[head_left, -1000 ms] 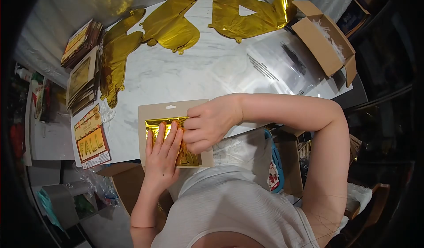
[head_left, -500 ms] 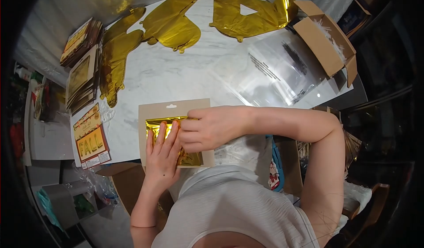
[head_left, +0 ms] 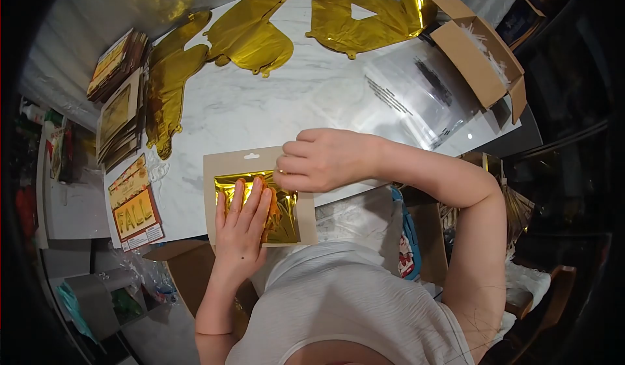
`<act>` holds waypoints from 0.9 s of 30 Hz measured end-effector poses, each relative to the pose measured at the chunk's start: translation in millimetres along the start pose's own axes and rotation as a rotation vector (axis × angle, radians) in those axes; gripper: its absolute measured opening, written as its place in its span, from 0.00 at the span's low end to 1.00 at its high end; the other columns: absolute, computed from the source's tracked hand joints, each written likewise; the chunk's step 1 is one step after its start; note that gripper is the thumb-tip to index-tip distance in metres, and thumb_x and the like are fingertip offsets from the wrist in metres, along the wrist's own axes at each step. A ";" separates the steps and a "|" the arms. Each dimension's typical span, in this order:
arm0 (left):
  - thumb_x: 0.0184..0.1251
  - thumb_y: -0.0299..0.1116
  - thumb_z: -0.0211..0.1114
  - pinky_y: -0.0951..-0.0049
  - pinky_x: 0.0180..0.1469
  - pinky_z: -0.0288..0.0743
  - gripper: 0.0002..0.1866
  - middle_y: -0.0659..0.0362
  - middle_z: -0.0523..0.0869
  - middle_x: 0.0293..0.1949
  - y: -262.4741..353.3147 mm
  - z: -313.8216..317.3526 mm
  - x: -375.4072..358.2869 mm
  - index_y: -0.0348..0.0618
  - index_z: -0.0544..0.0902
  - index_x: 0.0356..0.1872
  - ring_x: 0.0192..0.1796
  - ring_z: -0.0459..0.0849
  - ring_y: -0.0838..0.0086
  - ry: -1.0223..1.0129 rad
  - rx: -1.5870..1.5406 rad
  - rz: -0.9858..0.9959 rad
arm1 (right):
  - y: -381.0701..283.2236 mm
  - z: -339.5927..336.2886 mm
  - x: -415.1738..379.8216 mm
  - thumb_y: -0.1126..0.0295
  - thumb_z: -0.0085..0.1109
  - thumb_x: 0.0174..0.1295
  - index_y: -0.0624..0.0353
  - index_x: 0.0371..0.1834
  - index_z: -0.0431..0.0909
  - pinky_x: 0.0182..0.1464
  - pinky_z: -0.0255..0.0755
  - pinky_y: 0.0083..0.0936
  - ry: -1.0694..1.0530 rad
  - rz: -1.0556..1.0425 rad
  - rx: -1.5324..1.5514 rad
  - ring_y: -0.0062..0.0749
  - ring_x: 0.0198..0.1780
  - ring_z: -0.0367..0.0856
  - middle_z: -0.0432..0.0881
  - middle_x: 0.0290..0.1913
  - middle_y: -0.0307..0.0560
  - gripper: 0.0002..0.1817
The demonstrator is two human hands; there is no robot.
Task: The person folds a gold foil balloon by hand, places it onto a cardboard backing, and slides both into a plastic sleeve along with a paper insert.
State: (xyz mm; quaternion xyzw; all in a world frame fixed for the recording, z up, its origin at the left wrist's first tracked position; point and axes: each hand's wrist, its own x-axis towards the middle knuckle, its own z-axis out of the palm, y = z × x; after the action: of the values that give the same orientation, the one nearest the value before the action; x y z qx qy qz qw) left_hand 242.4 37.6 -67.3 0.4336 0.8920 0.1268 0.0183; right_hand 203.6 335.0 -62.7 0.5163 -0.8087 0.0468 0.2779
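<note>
A tan cardboard backing card [head_left: 228, 161] with a hang hole lies at the table's near edge. On its middle rests a folded, shiny gold foil balloon [head_left: 283, 227]. My left hand [head_left: 241, 225] lies flat over the foil, fingers stretched out and pointing away from me. Beside it, my right hand [head_left: 319, 160] is closed, its knuckles up and its fingertips curled down at the foil's upper right corner. Those fingertips are hidden, so whatever they pinch does not show.
Flat gold foil balloons [head_left: 250, 36] lie along the far side. Stacked cards [head_left: 120, 114] and a printed FALL card [head_left: 135, 205] are at left. A clear plastic bag [head_left: 403, 98] and an open cardboard box [head_left: 469, 56] stand at right on the white marbled table [head_left: 215, 111].
My right hand has moved up and slightly right, away from my left fingers, uncovering more of the foil. My left hand stays pressed in the same place.
</note>
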 end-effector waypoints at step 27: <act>0.62 0.26 0.66 0.34 0.87 0.45 0.44 0.51 0.65 0.87 -3.6 6.3 -1.4 0.44 0.68 0.85 0.89 0.58 0.48 0.005 0.009 0.000 | -3.0 10.5 20.7 0.62 0.62 0.64 0.51 0.39 0.78 0.36 0.72 0.22 0.162 -0.441 -0.098 0.23 0.35 0.79 0.78 0.36 0.32 0.08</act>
State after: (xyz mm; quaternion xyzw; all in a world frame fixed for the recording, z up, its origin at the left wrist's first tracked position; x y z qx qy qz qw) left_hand 241.4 35.7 -74.4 0.4332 0.8927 0.1238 0.0140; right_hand 195.5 313.1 -61.9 0.6607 -0.6528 -0.0132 0.3703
